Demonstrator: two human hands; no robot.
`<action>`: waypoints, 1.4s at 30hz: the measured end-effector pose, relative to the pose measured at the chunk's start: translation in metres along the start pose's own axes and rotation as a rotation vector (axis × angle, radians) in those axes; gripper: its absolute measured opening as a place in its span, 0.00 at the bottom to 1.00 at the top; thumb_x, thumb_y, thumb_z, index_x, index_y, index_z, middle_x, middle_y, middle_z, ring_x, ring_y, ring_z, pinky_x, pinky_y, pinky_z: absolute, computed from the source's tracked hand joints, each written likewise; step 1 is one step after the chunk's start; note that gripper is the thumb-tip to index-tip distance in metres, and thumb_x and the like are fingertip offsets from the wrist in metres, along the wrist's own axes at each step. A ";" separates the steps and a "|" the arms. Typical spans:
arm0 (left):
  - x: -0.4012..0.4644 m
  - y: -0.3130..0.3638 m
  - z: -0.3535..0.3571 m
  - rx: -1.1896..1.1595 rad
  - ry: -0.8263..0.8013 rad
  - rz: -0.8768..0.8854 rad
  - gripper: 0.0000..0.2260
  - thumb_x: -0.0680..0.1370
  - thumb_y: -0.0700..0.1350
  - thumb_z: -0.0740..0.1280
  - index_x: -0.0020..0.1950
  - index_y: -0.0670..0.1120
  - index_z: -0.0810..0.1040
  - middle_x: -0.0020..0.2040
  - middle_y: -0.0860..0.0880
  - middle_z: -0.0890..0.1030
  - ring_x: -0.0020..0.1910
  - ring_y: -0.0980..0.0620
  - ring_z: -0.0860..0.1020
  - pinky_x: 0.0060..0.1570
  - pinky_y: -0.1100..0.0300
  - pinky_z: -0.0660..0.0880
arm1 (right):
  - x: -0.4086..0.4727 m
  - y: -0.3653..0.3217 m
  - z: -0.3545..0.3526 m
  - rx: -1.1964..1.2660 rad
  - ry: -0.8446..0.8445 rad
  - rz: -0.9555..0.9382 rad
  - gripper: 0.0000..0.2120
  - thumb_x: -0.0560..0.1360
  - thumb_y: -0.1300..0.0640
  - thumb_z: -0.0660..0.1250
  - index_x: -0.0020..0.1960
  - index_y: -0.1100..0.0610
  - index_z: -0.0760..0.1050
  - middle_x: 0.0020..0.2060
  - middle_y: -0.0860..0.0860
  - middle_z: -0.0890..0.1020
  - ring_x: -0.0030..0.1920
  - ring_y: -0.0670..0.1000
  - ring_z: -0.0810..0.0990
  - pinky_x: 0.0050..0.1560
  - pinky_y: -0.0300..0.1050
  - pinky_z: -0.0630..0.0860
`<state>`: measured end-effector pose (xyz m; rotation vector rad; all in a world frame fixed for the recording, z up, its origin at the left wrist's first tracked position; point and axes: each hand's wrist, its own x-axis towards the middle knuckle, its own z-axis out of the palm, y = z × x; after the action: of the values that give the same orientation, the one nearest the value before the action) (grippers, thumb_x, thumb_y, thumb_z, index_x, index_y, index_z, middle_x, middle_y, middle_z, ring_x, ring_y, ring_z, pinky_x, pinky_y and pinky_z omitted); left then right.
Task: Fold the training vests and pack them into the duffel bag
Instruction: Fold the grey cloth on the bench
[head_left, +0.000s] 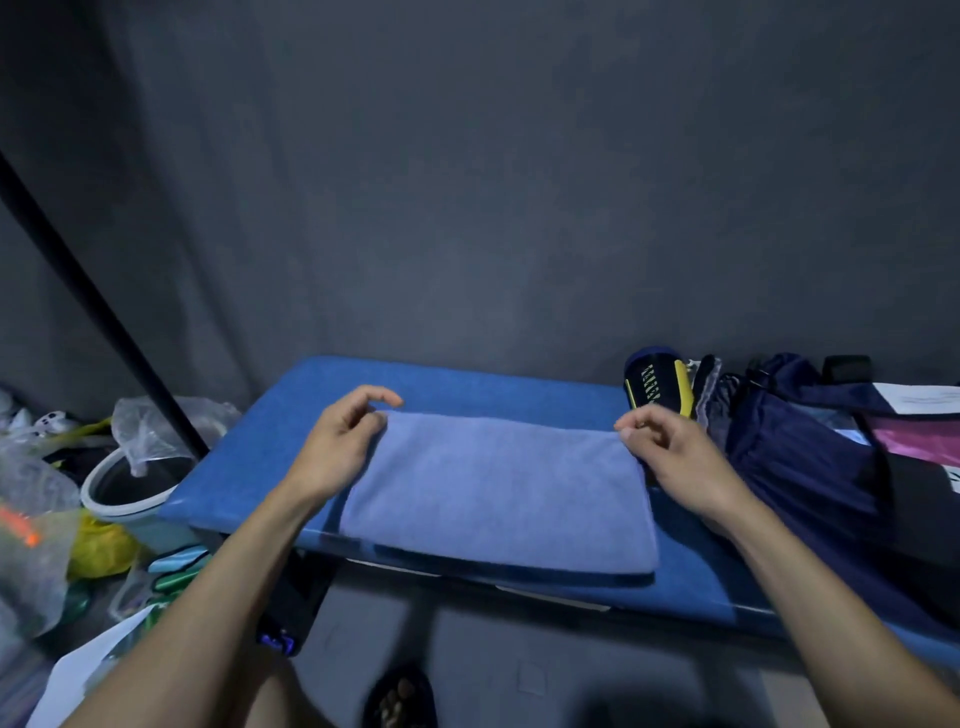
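A folded light-blue vest (498, 488) lies flat on the blue padded table (467, 384), its doubled edge nearest me. My left hand (337, 441) hovers at the vest's far left corner with loosely curled fingers and a gap between forefinger and thumb. My right hand (670, 457) pinches the far right corner between thumb and curled fingers. The navy duffel bag (904, 499) lies open at the table's right end, a black strap across it and pink and white items inside. A dark navy garment (795, 467) is bunched against the bag.
A black and yellow item (654, 389) stands at the back, beside the navy garment. Left of the table sit a white bucket (124, 493), clear plastic bags (36, 525) and a yellow bag (98, 545). A black pole (104, 312) slants up at the left. A grey wall is behind.
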<state>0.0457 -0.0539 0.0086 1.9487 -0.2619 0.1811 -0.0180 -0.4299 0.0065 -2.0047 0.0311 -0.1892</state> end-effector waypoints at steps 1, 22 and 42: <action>0.003 -0.012 0.002 0.053 -0.055 -0.035 0.15 0.81 0.33 0.61 0.49 0.50 0.82 0.33 0.56 0.76 0.29 0.60 0.70 0.31 0.69 0.68 | 0.002 0.006 0.005 -0.043 -0.010 0.033 0.05 0.81 0.62 0.67 0.48 0.56 0.79 0.34 0.52 0.78 0.34 0.49 0.74 0.36 0.41 0.71; 0.021 -0.056 0.012 0.521 -0.180 -0.181 0.09 0.80 0.50 0.68 0.42 0.51 0.73 0.42 0.52 0.82 0.44 0.49 0.79 0.48 0.52 0.76 | 0.018 0.030 0.024 -0.215 0.011 0.343 0.08 0.76 0.61 0.73 0.45 0.64 0.75 0.29 0.52 0.75 0.32 0.52 0.77 0.35 0.49 0.79; -0.021 -0.029 -0.010 0.013 -0.617 -0.506 0.09 0.78 0.38 0.73 0.55 0.37 0.76 0.36 0.41 0.82 0.31 0.50 0.81 0.32 0.59 0.80 | 0.107 -0.081 0.060 -0.430 0.008 0.210 0.08 0.72 0.67 0.67 0.40 0.56 0.81 0.32 0.56 0.85 0.34 0.54 0.86 0.35 0.44 0.81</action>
<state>0.0332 -0.0318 -0.0187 1.9756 -0.1561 -0.7576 0.0911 -0.3527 0.0671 -2.4098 0.3086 -0.0574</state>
